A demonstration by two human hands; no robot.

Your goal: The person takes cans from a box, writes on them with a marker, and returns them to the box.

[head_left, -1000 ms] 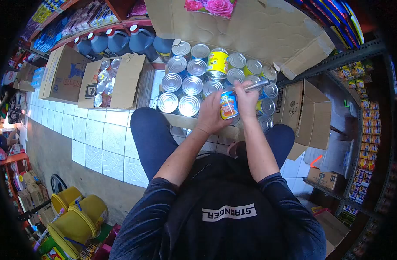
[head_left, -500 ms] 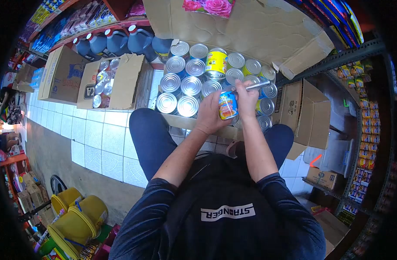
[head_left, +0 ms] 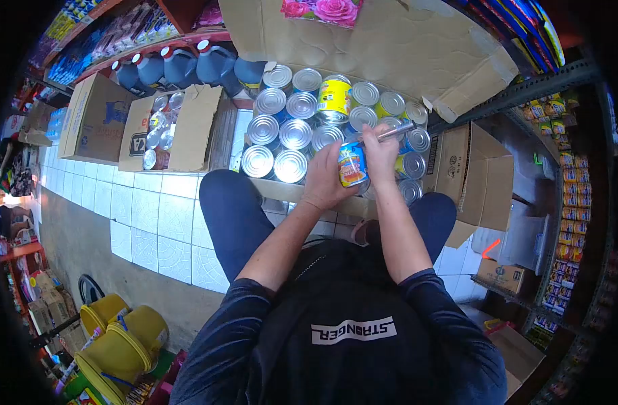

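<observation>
My left hand [head_left: 324,177] is closed round a small can [head_left: 353,167] with a blue, orange and white label, tilted so the label faces me. Against the top of that can is my right hand [head_left: 381,154], its fingers pinched on a silvery marker [head_left: 399,130] whose back end points right. The marker's tip is hidden by the fingers. Below both hands, an open carton [head_left: 282,189] holds rows of upright cans [head_left: 295,134] with bare metal lids. One yellow-labelled can [head_left: 335,96] stands on top of the others.
Left of the carton is an open box [head_left: 202,128] of smaller cans, then another carton [head_left: 93,125]. Dark jugs [head_left: 216,64] line the back shelf. An open cardboard box [head_left: 481,175] stands right of my knee. Yellow buckets [head_left: 113,361] sit at lower left.
The view has shifted very slightly. My right hand and the marker have moved a little at the can's top; the left hand keeps its hold on the can.
</observation>
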